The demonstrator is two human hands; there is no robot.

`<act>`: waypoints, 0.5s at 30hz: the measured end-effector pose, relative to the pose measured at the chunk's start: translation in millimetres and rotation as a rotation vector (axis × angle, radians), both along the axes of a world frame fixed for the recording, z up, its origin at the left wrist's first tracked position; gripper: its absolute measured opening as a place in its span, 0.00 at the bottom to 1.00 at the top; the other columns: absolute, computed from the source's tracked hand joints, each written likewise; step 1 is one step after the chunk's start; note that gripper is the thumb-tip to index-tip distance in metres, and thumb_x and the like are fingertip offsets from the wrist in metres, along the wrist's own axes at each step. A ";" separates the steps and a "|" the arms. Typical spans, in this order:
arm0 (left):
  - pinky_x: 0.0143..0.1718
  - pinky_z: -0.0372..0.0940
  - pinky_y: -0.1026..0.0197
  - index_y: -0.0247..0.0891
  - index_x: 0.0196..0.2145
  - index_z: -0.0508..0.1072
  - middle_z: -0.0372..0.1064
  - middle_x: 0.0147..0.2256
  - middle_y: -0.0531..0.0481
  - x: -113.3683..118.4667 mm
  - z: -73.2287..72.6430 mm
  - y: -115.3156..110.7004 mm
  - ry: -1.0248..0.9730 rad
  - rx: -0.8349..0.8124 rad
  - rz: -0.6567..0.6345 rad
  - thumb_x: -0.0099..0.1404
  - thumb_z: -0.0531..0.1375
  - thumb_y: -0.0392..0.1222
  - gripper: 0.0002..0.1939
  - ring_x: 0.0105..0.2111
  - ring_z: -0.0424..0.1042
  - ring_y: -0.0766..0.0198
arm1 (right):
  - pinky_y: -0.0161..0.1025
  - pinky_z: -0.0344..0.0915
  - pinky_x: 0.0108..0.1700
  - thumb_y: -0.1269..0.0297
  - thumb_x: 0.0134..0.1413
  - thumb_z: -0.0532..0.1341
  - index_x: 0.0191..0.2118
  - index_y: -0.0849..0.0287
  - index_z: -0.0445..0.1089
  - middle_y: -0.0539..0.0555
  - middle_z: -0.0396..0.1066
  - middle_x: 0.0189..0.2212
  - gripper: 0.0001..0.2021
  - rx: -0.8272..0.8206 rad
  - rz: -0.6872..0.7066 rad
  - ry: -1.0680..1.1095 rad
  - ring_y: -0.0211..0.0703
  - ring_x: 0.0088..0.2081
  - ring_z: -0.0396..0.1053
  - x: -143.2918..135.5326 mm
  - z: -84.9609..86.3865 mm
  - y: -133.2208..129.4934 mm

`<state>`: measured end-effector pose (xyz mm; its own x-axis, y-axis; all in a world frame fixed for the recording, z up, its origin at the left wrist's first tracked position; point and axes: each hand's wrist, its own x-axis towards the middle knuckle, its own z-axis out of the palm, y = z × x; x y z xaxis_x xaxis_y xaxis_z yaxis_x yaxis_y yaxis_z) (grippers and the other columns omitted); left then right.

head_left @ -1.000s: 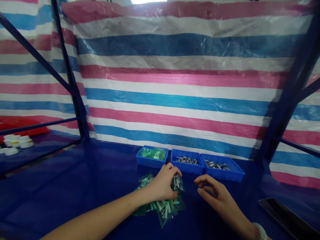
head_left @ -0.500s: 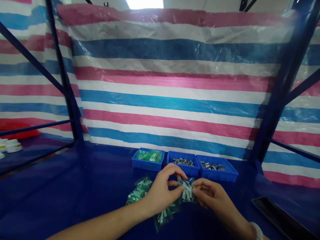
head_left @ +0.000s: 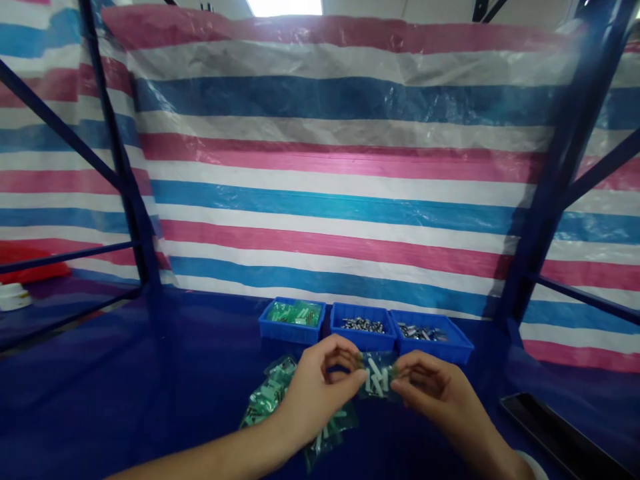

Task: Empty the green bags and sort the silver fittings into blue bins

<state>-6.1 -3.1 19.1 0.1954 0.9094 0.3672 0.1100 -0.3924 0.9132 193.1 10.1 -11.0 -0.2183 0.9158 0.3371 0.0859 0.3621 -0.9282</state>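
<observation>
A small clear plastic bag [head_left: 377, 377] with several pale strip-like pieces inside is stretched between my two hands. My left hand [head_left: 320, 387] pinches its left edge between thumb and fingers. On the opposite edge, my right hand [head_left: 434, 387] has the same kind of pinch. More filled bags [head_left: 270, 393] with green and pale contents lie in a pile on the blue table, partly hidden behind my left hand and forearm.
Three blue trays stand in a row behind my hands: a left tray [head_left: 291, 333] of green-tinted bags, a middle tray [head_left: 363, 338] of small metal parts, and a right tray [head_left: 460, 349] of metal pieces. A dark flat phone-like object [head_left: 560, 430] lies at right. Blue posts [head_left: 543, 193] frame a striped sheet.
My hands have shifted slightly apart, and the bag between them is now pulled flatter and wider. The camera view has moved a little.
</observation>
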 end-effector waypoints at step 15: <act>0.45 0.68 0.52 0.45 0.35 0.75 0.77 0.39 0.50 -28.5 -0.2 0.9 0.760 1.213 -0.166 0.60 0.58 0.30 0.11 0.40 0.74 0.58 | 0.46 0.66 0.44 0.81 0.50 0.61 0.43 0.52 0.72 0.52 0.77 0.35 0.18 1.232 -0.233 -0.516 0.47 0.40 0.70 24.4 6.2 -18.1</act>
<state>-34.7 -2.2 18.8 0.7620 0.0652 0.6443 0.2862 -0.9264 -0.2447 217.5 -8.0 -4.8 -0.4503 0.1133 0.8857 0.4953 0.8570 0.1422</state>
